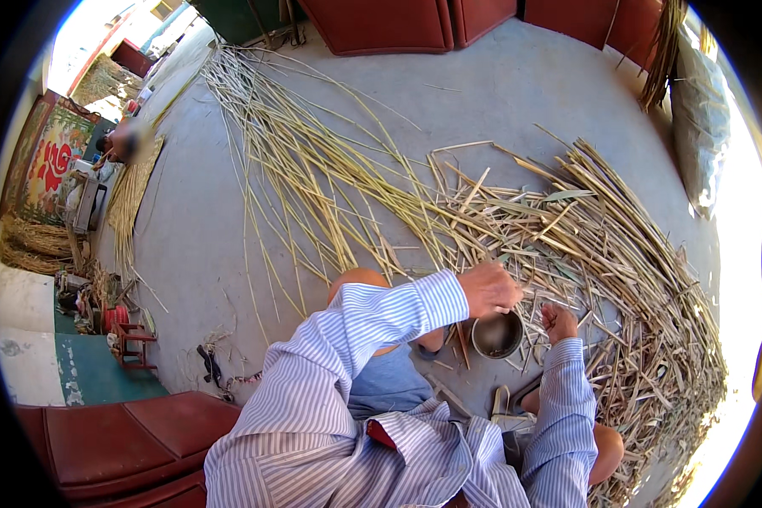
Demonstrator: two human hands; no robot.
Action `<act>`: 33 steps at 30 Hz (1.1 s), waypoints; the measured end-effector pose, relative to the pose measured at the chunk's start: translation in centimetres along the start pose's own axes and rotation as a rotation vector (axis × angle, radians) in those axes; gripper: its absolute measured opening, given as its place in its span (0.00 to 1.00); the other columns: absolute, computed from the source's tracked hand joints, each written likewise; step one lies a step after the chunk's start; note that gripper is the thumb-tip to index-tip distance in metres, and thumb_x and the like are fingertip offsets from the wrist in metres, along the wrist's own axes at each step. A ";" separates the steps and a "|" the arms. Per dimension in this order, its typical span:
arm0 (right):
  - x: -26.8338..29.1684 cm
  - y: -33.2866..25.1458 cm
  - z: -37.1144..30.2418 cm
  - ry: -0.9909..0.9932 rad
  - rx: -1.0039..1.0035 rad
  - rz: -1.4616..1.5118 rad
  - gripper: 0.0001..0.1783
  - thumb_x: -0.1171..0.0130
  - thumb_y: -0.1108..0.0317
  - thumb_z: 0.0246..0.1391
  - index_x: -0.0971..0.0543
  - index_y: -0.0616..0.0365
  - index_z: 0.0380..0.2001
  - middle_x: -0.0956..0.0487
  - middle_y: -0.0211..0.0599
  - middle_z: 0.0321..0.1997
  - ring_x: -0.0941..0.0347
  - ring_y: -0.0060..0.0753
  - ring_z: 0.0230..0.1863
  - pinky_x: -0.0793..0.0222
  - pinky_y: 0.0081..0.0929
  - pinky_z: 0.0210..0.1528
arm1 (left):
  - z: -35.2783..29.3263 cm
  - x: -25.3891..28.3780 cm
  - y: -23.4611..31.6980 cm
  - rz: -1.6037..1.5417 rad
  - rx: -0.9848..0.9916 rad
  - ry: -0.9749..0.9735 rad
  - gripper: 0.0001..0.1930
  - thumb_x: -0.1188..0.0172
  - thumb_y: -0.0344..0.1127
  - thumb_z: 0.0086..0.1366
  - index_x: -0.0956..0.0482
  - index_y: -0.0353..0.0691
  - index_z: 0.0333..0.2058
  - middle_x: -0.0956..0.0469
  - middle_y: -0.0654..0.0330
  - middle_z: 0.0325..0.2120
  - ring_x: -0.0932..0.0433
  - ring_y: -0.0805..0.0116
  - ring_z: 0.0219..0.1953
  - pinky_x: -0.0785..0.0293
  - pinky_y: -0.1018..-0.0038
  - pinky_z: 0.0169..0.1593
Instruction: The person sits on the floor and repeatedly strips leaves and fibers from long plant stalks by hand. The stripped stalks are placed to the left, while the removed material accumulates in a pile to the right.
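Observation:
My left hand (488, 289) is closed just above a round dark metal pot (498, 356) on the floor. Slightly to its right, my right hand (559, 323) is also closed, thumb side up, a short gap away. Whatever thin thing either hand grips is too small to make out. Broken pieces of dry reed lie around the pot. Long yellow-green reed stalks (313, 161) fan across the floor ahead and to the left. A thick heap of dry brown reeds (643, 254) curves along my right side.
Red padded seats (381, 25) line the far side, and a red sofa (127, 432) is at the near left. A small wooden stool (133, 345) stands left, with a person (125, 144) beyond. A pale plastic sack (699, 127) hangs far right.

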State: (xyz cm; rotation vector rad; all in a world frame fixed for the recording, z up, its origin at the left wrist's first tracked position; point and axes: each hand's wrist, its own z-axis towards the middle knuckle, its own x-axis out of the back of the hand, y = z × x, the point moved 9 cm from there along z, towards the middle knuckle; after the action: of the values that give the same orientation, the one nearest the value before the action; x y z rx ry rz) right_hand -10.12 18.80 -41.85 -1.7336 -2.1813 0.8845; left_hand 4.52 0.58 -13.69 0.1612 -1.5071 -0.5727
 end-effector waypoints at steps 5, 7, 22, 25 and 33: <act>6.7 2.3 7.5 -0.083 0.130 -0.038 0.07 0.43 0.72 0.56 0.23 0.58 0.39 0.19 0.36 0.32 0.22 0.29 0.32 0.28 0.22 0.28 | 0.8 2.7 -0.2 -0.140 -0.070 -0.022 0.15 0.36 0.43 0.53 0.28 0.38 0.30 0.26 0.53 0.24 0.24 0.49 0.32 0.32 0.57 0.36; 1.2 2.1 3.4 -0.048 0.033 -0.183 0.09 0.46 0.68 0.59 0.22 0.56 0.41 0.18 0.36 0.39 0.22 0.30 0.43 0.26 0.23 0.40 | -1.7 3.1 -1.1 -0.226 -0.057 0.136 0.16 0.38 0.43 0.56 0.25 0.39 0.39 0.23 0.53 0.29 0.25 0.50 0.35 0.34 0.58 0.36; 9.5 -6.7 7.4 0.382 0.442 -0.380 0.17 0.42 0.69 0.51 0.23 0.70 0.42 0.18 0.40 0.33 0.19 0.30 0.29 0.26 0.23 0.28 | 3.2 0.7 -0.6 0.126 0.137 -0.275 0.17 0.34 0.35 0.51 0.24 0.38 0.40 0.25 0.57 0.29 0.27 0.57 0.34 0.35 0.64 0.41; 10.1 -9.9 10.9 0.461 0.551 -0.493 0.20 0.43 0.67 0.52 0.24 0.70 0.46 0.18 0.44 0.35 0.18 0.32 0.29 0.25 0.25 0.32 | 4.0 0.8 -0.8 0.117 0.159 -0.299 0.21 0.32 0.35 0.49 0.24 0.36 0.42 0.24 0.56 0.30 0.27 0.58 0.35 0.35 0.64 0.41; 8.6 -19.5 14.1 0.631 0.751 -0.802 0.23 0.49 0.52 0.59 0.24 0.57 0.49 0.20 0.56 0.41 0.23 0.58 0.45 0.29 0.44 0.49 | 4.8 -0.4 -0.6 0.082 0.212 -0.369 0.24 0.31 0.34 0.47 0.24 0.33 0.44 0.22 0.54 0.36 0.25 0.59 0.38 0.33 0.64 0.42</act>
State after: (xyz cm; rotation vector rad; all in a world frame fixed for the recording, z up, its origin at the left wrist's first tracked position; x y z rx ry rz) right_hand -35.58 20.02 -43.57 -0.5685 -1.5621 0.6603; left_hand -0.25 1.40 -13.99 0.1623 -1.9251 -0.3887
